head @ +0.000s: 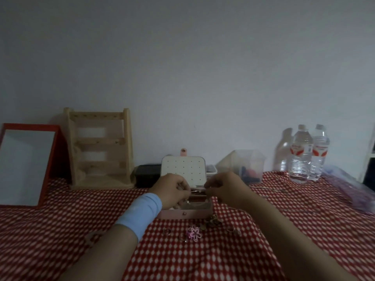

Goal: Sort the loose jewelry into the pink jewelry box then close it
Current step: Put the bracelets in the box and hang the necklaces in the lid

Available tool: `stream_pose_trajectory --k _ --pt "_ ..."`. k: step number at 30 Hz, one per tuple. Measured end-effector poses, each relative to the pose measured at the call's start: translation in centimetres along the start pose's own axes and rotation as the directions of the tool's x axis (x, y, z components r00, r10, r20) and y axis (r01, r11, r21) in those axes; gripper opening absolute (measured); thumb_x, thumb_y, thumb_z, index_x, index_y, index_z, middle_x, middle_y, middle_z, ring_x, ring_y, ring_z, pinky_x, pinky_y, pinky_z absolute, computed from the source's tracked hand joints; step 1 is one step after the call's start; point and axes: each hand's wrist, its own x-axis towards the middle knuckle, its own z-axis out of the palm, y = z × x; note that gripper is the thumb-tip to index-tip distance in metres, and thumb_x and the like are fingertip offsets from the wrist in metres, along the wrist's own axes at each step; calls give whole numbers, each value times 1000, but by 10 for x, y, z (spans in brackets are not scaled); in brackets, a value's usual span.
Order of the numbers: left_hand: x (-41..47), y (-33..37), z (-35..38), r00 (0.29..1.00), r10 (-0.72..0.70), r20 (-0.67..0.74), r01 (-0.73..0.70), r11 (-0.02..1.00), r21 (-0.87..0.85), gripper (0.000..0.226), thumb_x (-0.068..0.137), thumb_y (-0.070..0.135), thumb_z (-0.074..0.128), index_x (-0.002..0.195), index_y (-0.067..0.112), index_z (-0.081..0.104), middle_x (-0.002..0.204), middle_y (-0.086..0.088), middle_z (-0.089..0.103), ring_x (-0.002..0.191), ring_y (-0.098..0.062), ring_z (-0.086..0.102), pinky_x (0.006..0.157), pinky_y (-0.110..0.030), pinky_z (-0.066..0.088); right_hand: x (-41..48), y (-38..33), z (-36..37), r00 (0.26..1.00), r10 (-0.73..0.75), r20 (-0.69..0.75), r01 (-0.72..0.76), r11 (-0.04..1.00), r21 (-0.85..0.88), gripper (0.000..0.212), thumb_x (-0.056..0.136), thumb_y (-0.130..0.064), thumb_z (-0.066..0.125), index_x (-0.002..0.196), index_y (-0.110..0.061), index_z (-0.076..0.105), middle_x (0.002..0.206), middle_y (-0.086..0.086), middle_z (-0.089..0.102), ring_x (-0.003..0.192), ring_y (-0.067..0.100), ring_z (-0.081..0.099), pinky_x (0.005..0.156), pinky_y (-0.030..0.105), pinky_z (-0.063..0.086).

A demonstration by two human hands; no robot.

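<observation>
The left hand [171, 189], a blue band [140, 214] round its wrist, had its fingers curled and pinched one end of a thin metal piece [195, 191]. At its 3 o'clock the right hand [225, 189], fingers curled too, pinched the other end. What kind of jewelry the piece was could not be told in the dim light. Both hands hovered just above the box [188, 214], which stood open on the cloth [203, 260] directly under them. Its lid [183, 168] was upright at the box's 12 o'clock, showing a white panel with rows of holes and a pink tab on top.

Loose jewelry lay on the cloth near the box's front wall:
- a brownish cluster [212, 220] at 5 o'clock, almost touching the wall
- a pink flower [194, 233] at 6 o'clock
- a ring [166, 231] at 7 o'clock

Farther out from the box, against the wall:
- a black case [146, 175] at 10 o'clock, just beside the lid
- a wooden rack [99, 149] beyond the case
- a red-framed mirror [26, 167] at 9 o'clock, leaning back
- a clear tub [245, 165] at 2 o'clock
- two water bottles [300, 155] past the tub, standing side by side
- a purple bag [349, 189] at 3 o'clock, near the table's edge
</observation>
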Motion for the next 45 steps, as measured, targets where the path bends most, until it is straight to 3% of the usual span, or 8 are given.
stream_pose_trajectory --k 4,13,22,26,29,31,38,45 --pt "1 -6 5 999 17 34 -24 977 213 6 84 24 74 87 21 76 88 9 70 84 -5 63 76 -18 49 1 3 2 999 -2 53 8 994 -112 7 87 -19 76 91 -25 77 92 -11 73 86 2 66 86 23 58" --pt "-4 -7 -1 984 25 178 -87 933 348 28 88 34 70 113 23 72 113 9 66 88 0 55 79 -11 41 0 -12 10 980 -5 197 74 935 -346 16 91 -31 71 102 -24 80 98 -6 75 89 9 66 87 28 57" --pt "-46 -36 -61 997 24 67 -47 927 371 16 90 24 67 104 28 71 98 15 65 83 4 57 72 -6 41 2 -77 40 963 -180 201 220 955 -200 15 93 -25 66 99 -21 79 99 -6 75 85 11 67 84 33 59" --pt "-77 -64 -99 993 -101 57 63 884 463 24 87 25 70 110 28 67 111 7 66 95 -5 60 82 -14 43 1 -115 71 927 -206 314 252 961 -111 18 96 -26 64 108 -22 76 111 -4 73 97 11 65 96 36 54" --pt "-98 -78 -112 948 -283 144 159 815 557 57 80 44 74 130 25 57 127 6 59 112 -10 56 98 -21 44 2 -142 97 886 -207 416 275 955 -110 22 97 -26 62 116 -24 73 125 -1 66 112 18 61 104 39 49" --pt "-108 -84 -114 902 -367 227 189 809 557 62 74 55 75 127 27 60 125 9 60 112 -10 56 101 -26 45 2 -155 113 862 -183 473 293 941 -170 27 98 -30 61 123 -25 69 134 3 59 122 23 55 105 37 45" --pt "-117 -98 -118 900 -351 260 211 871 445 51 68 57 77 109 27 71 98 12 68 92 -8 64 88 -25 52 2 -164 138 795 -140 590 328 918 -224 30 93 -27 68 122 -25 71 121 -2 70 111 16 62 102 39 51" --pt "-121 -93 -117 905 -292 309 160 908 388 22 84 29 74 105 20 73 83 16 63 74 1 61 64 -10 48 -1 -163 142 800 -169 575 313 936 -160 31 95 -32 63 122 -19 72 122 3 70 111 19 63 102 41 51"
